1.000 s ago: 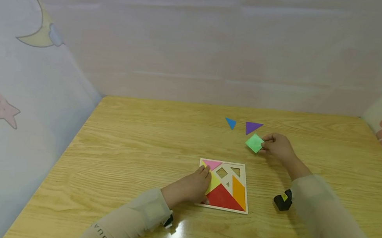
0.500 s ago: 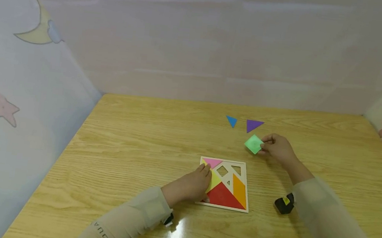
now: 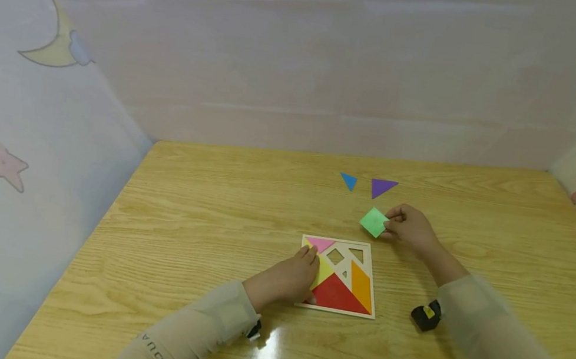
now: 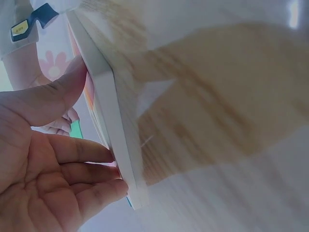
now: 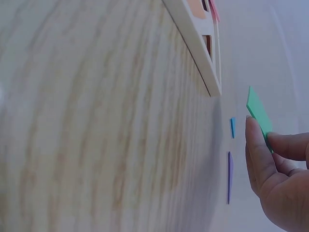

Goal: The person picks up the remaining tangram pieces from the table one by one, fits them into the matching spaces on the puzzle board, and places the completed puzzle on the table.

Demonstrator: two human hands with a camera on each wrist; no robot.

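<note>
The bench (image 3: 182, 221) spreads left of the left fingers to its slanting side edge. The left hand (image 3: 294, 278) lies across the left margin of the puzzle board (image 3: 346, 263), its fingers fairly straight and touching the board, thumb nearer the person.

Of the board's pieces, the pink triangle (image 3: 320, 244) sits at the fingertips, the yellow piece (image 3: 323, 273) runs partly beneath the left fingers, the red triangle (image 3: 337, 295) reaches rightward from the thumb, and the orange parallelogram (image 3: 362, 286) sits well right of those fingers. Between the left fingertips and the board's right rim, wood shows through a square cut-out (image 3: 335, 256), a small triangular cut-out (image 3: 345, 273) and a larger triangular cut-out (image 3: 357, 255).

The blue triangle (image 3: 349, 181) lies beyond and left of the right fingers, toward the bench's far edge. The green square (image 3: 373, 222) is pinched between the right hand's (image 3: 412, 229) thumb and fingers, above the bench and past the board's far rim. The purple triangle (image 3: 382, 188) lies just beyond it. Bench stretches on to the right of the right fingers.
</note>
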